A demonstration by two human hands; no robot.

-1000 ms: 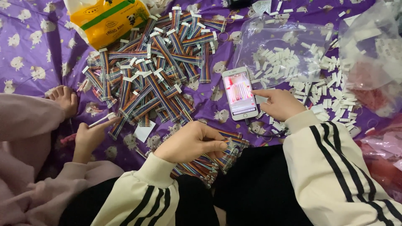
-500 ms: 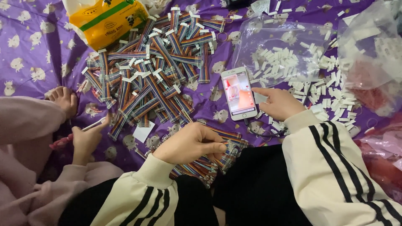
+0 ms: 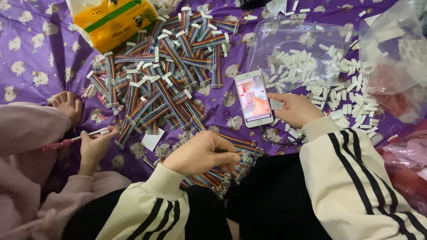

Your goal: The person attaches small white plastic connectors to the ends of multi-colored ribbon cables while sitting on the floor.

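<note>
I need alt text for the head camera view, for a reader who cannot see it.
A person's left hand grips a bundle of rainbow ribbon cables while the right hand touches a white smartphone lying on purple printed cloth. Beyond lies a pile of similar cables; a neighbour's hand holds a pink toothbrush.

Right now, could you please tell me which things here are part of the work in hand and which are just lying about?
In use:
- left hand on a rainbow ribbon cable bundle
- right hand beside the smartphone

Lying about:
- yellow packet
- clear bag of white connectors
- another person's toothbrush
</note>
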